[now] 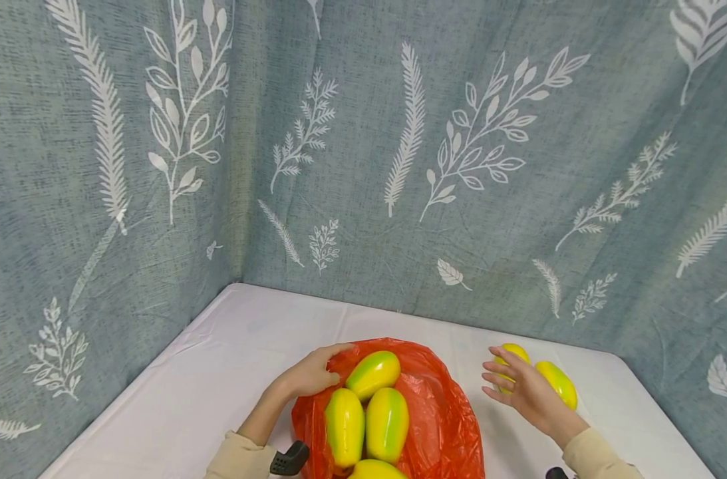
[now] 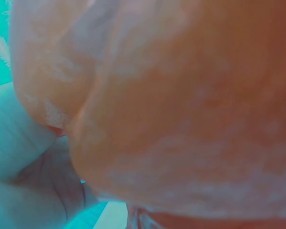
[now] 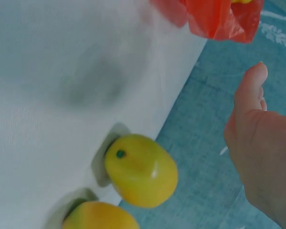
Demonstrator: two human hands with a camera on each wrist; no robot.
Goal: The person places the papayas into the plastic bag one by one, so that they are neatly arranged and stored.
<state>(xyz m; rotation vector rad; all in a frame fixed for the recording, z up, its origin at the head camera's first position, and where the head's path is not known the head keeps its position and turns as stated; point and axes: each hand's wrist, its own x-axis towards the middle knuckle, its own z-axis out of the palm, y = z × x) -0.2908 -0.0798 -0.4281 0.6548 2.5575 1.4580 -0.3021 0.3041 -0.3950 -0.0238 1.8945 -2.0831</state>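
Observation:
A red plastic bag (image 1: 426,406) stands with its mouth spread wide on the white table. Several yellow-green mangoes (image 1: 387,422) lie inside it, the front one cut off by the frame edge. My left hand (image 1: 308,374) grips the bag's left rim, thumb and fingers around the thin plastic. In the left wrist view, the bag (image 2: 181,119) fills most of the picture and hides the fingertips. To the right of the bag, my right hand (image 1: 533,397) hovers with spread fingers and holds nothing. Behind it are two loose mangoes (image 1: 557,384), partly covered by the hand in the head view.
The white table (image 1: 219,372) reaches back to a grey-green curtain (image 1: 363,166) with white leaf prints, which hangs along its left and far sides. A black wrist strap piece (image 1: 289,459) sits at the left sleeve, close to the bag.

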